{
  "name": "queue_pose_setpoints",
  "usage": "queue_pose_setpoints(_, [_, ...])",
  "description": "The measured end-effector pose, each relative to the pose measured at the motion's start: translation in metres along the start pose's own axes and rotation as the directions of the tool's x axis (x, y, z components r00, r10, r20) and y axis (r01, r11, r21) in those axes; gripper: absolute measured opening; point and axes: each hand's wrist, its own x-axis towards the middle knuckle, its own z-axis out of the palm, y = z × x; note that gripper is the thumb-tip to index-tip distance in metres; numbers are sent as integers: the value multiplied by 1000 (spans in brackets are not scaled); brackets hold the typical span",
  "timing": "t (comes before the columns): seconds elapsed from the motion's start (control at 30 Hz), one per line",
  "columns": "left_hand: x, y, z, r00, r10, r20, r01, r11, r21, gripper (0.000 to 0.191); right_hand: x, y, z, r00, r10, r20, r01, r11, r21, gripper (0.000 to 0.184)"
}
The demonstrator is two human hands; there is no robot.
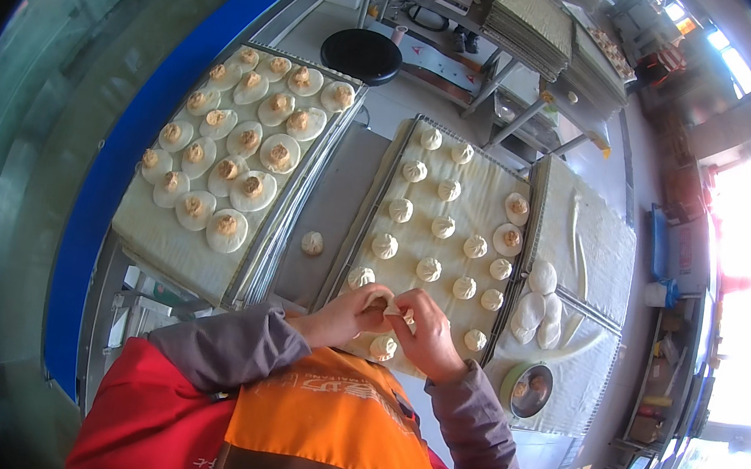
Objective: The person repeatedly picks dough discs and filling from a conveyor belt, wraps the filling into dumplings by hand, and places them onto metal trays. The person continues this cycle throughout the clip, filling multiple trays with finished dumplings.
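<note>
My left hand (pixel 353 315) cups a filled dough wrapper (pixel 379 301), its filling partly visible. The fingers of my right hand (pixel 426 328) pinch the wrapper's edge. Both hands are over the near part of a cloth-lined tray (pixel 466 182) that holds rows of pleated buns (pixel 428 269). Two open wrappers with filling (pixel 507 239) lie at this tray's right edge. On the left, another cloth-lined tray (pixel 168 258) bears many flat dough rounds topped with filling (pixel 227 230). A single pleated bun (pixel 312 243) sits on the metal surface between the trays.
Plain dough rounds (pixel 530 310) overlap on the cloth at right, near a green-rimmed bowl (pixel 526 389) holding some filling. Beyond the trays stand a black round stool (pixel 361 55) and a table with stacked trays (pixel 531 28). A blue edge (pixel 152 108) runs along the left.
</note>
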Motion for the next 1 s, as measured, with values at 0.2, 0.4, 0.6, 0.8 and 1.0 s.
queue_pose_setpoints(0.2, [5,-2,-9,891,-454,22,454,891,-11,36,2,-8,-5,942,-294,164,324,922,-211,21])
queue_pose_setpoints(0.4, [8,3,-12,942,-280,186,278,960,36,40,-4,-2,-1,996,-15,89,11,999,41,27])
queue_pose_setpoints(0.6, [-2,-18,14,994,-41,-101,26,989,-147,37,-4,7,-1,973,-230,12,230,970,-80,27])
queue_pose_setpoints(0.8, [6,-26,3,984,-176,26,174,983,64,38,-4,-1,-1,966,-231,114,246,960,-137,24])
queue_pose_setpoints(1.0, [7,-18,-6,988,-151,45,146,984,103,38,-2,6,9,990,-94,106,97,995,-17,20])
